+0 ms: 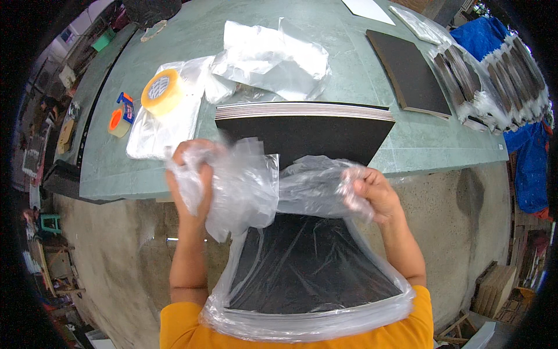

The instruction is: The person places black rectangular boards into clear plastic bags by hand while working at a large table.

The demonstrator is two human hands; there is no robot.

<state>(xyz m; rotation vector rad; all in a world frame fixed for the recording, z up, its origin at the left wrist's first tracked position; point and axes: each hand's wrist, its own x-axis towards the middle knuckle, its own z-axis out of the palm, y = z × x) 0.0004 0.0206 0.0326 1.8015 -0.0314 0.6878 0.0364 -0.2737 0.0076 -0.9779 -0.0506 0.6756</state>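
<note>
A transparent plastic bag [250,198] holds a stack of black boards [308,262] and leans against my body, its gathered end at the table's near edge. My left hand [200,168] is closed round crumpled plastic at the left of that end; motion smears it a little. On the other side, my right hand [375,192] pinches the bag's right corner, fingers bent round the film. Just beyond both hands, another stack of black boards [308,128] with pale layered edges lies on the table, partly hidden by the bag.
The green table [192,17] bears flat plastic bags [163,128] under a tape roll [161,93], with a tape dispenser [121,116] beside them. Crumpled plastic [270,58] lies further back. A black board [410,72] and several wrapped bundles [488,81] are at the right, near blue tarp [526,174].
</note>
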